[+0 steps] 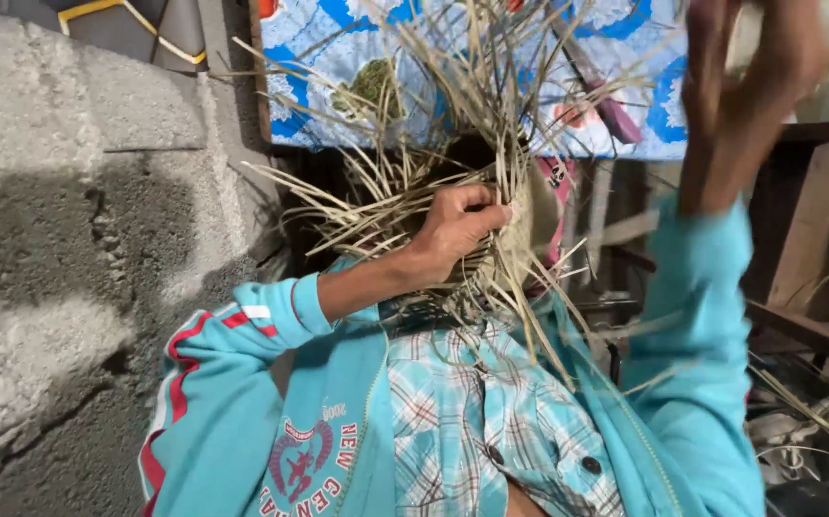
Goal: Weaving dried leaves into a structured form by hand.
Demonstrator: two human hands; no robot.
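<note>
A half-woven piece of pale straw strips sits in front of my chest, with many loose strips fanning up and outward. My left hand grips the woven part at its middle, thumb on top and fingers curled round it. My right hand is raised high at the upper right, blurred by motion, close to the ends of the loose strips. Its fingers look curled, but whether a strip is in them cannot be made out. Both arms wear teal jacket sleeves over a plaid shirt.
A rough grey concrete block wall fills the left side. Behind the straw lies a blue patterned cloth. Dark wooden boards and more loose strips lie at the right.
</note>
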